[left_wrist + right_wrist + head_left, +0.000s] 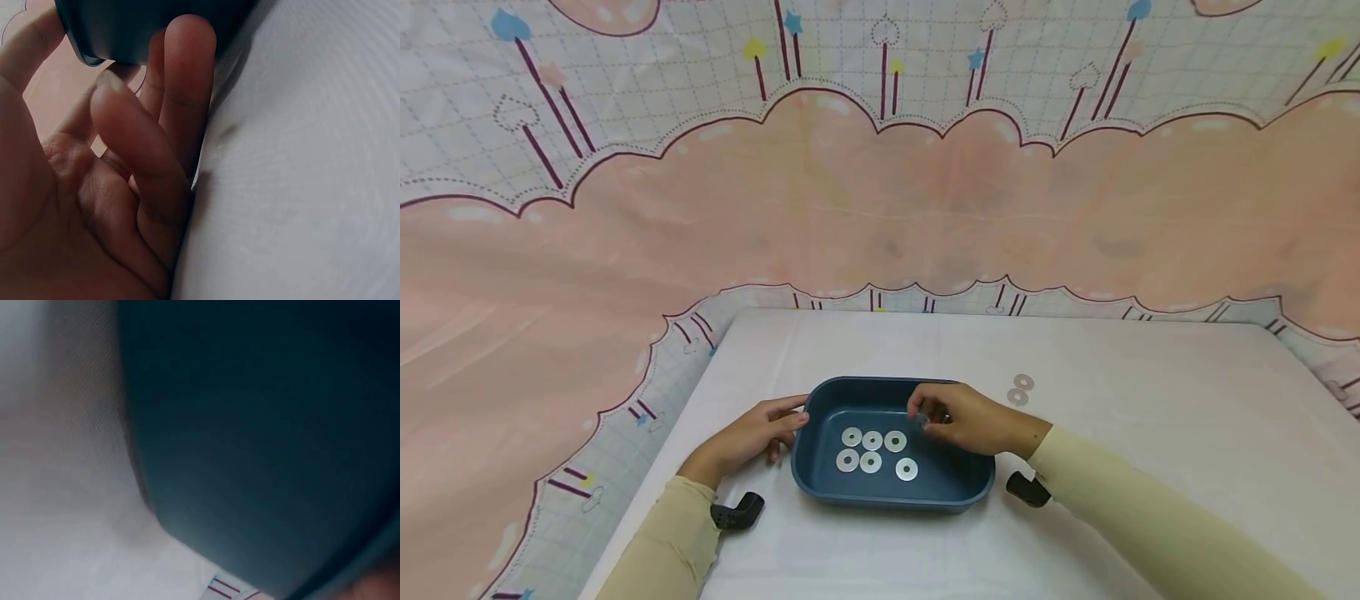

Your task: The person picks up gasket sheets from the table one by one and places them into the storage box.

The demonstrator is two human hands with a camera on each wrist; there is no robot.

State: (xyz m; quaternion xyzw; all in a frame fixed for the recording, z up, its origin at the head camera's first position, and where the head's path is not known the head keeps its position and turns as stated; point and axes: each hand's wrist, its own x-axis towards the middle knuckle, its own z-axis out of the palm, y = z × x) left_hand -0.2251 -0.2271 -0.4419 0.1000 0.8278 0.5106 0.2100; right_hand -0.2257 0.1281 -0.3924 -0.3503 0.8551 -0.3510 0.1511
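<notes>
Blue tray [820, 467], rounded-rectangle, smooth matte plastic look, sits on the table [1150, 433] near the front edge, between the two hands. Inside it: six flat silvery washers [871, 462], round with centre holes, lying flat in two rough rows on the tray floor, close together, some nearly touching.

Left hand [752, 437] rests on the table against the tray's left wall, fingers loosely extended and touching the rim, gripping nothing. Right hand [958, 419] is over the tray's right half, fingertips bunched, pinching one more washer [922, 419] above the tray floor; mostly hidden by the fingers.

Just beyond the tray to the right, two spare washers [1019, 390] lie on the table, touching or almost touching each other.

Left wrist view only: the left hand's fingers [181, 94] pressed to the tray's dark outer wall [125, 31], white cloth weave of the table cover visible. Right wrist view: blurred, only the tray's curved corner [262, 437] and white cloth; no hand or washers seen.

Behind the table, a pink and white printed cloth backdrop [880, 192], soft with creases.
</notes>
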